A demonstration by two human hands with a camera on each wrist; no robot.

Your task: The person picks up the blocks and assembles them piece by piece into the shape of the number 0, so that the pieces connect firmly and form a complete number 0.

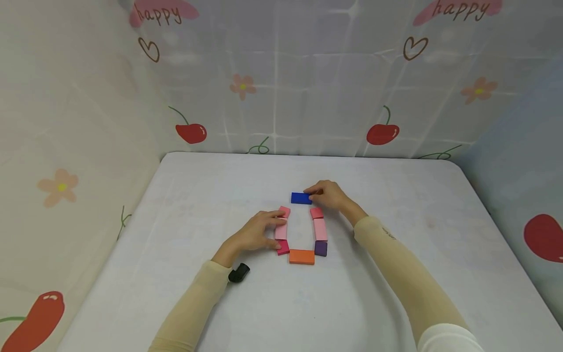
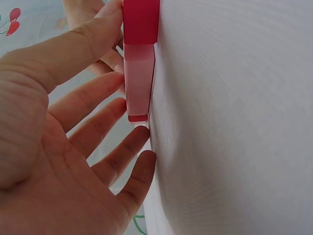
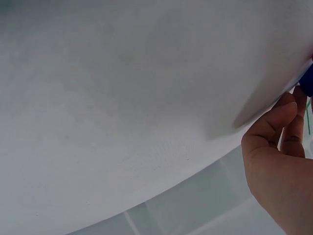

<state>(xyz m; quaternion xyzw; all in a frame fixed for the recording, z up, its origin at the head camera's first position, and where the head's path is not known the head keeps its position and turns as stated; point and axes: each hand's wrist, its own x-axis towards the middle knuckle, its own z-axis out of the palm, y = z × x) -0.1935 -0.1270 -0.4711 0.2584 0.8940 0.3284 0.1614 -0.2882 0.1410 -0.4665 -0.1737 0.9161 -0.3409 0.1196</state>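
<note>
My right hand (image 1: pixel 330 195) pinches the right end of a blue block (image 1: pixel 301 198) at the far end of a ring of coloured blocks. In the right wrist view only a corner of that block shows beyond the fingertips. My left hand (image 1: pixel 252 232) lies along the ring's left side, fingers extended. Its thumb touches the magenta block (image 1: pixel 283 248), and its fingertips reach the light pink block (image 1: pixel 280 233) and the coral block (image 1: pixel 285 211). In the left wrist view, these blocks stand in line, with the light pink block (image 2: pixel 139 83) beyond the magenta one.
An orange block (image 1: pixel 301 257) forms the near side. Up the right side run a purple block (image 1: pixel 321 248), a light pink block (image 1: pixel 320 229) and a coral block (image 1: pixel 316 213). All sit on a white table (image 1: pixel 246 313), with a printed curtain (image 1: pixel 308 63) behind its far edge.
</note>
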